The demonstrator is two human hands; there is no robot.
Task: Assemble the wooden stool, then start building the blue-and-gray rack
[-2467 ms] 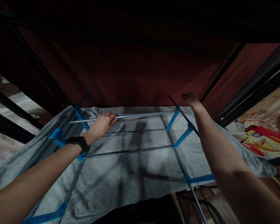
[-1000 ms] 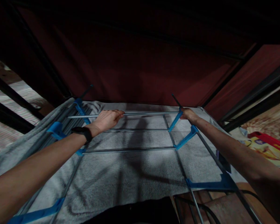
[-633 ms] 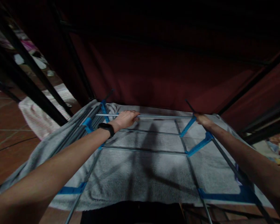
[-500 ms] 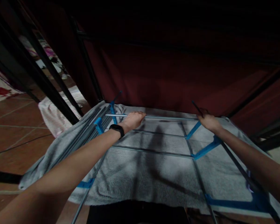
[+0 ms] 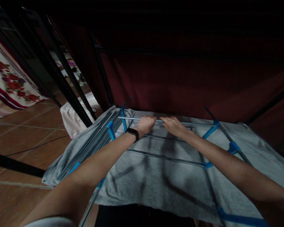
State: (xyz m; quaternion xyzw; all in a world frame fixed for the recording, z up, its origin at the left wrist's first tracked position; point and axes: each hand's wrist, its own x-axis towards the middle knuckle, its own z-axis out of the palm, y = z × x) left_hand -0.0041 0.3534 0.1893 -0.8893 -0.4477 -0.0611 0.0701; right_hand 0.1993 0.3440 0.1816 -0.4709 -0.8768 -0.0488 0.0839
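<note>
My left hand [image 5: 146, 124], with a black band on its wrist, is wrapped round a thin grey metal rod [image 5: 191, 123]. Close beside it, my right hand [image 5: 173, 125] grips the same rod from above. The rod's left end is free near a blue plastic connector [image 5: 110, 128]; its right end meets another blue connector [image 5: 214, 126] on a dark upright tube [image 5: 227, 135]. Below the hands, two crossbars, among them a lower crossbar [image 5: 165, 158], join the side tubes of this frame.
A grey blanket [image 5: 142, 179] lies under the frame. Several loose grey tubes [image 5: 92, 146] are bundled on its left. Black metal posts [image 5: 61, 78] and a dark red curtain [image 5: 180, 85] stand behind. A striped cloth [image 5: 73, 115] lies on the tiled floor [image 5: 14, 176].
My right hand has moved left from the right connector to the middle of the rod, beside my left hand. The view has shifted left, and the left hand keeps its hold.
</note>
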